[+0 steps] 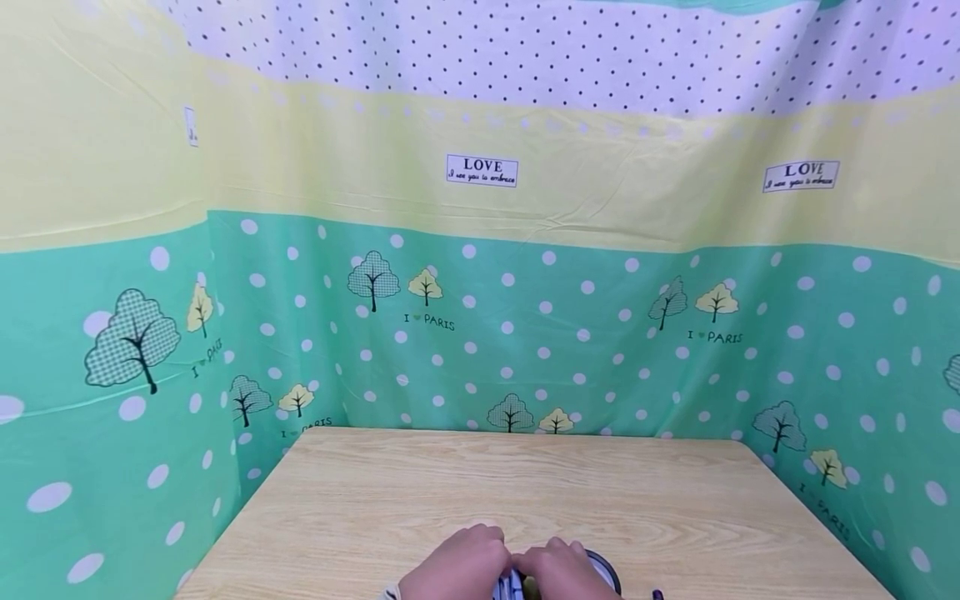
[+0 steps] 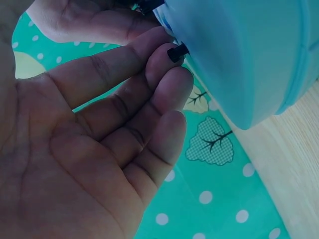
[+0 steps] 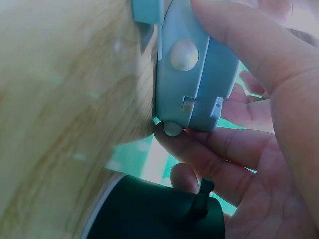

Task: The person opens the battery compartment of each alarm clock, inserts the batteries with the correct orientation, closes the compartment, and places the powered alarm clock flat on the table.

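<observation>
While the hands crowd in at the bottom centre of the head view, the blue case [image 3: 177, 92] sits between them, over the near part of the table [image 1: 525, 483]. The right hand [image 3: 269, 184] grips it, thumb on the face at the top of the right wrist view, a fingertip at the lower end. The left hand [image 2: 94, 134] bends its fingers gently in to the edge by a black peg [image 2: 177, 53], in the upper middle of its own view; whether they pinch, I cannot tell.

The case looks light, stiff and smooth, perhaps a little slippery, and the white knob [image 3: 184, 55] on its face might be knocked. The broad sides seem the best hold, clear of peg and knob.

Just beyond the right hand, a ring [image 1: 606, 571] is partly covered in the head view; it may be the top of the dark cylinder [image 3: 159, 211] cut off at the bottom of the right wrist view. A dark scrap [image 1: 657, 595] at the lower edge is too cropped to name. Behind the table hangs the patterned cloth [image 1: 525, 300].
</observation>
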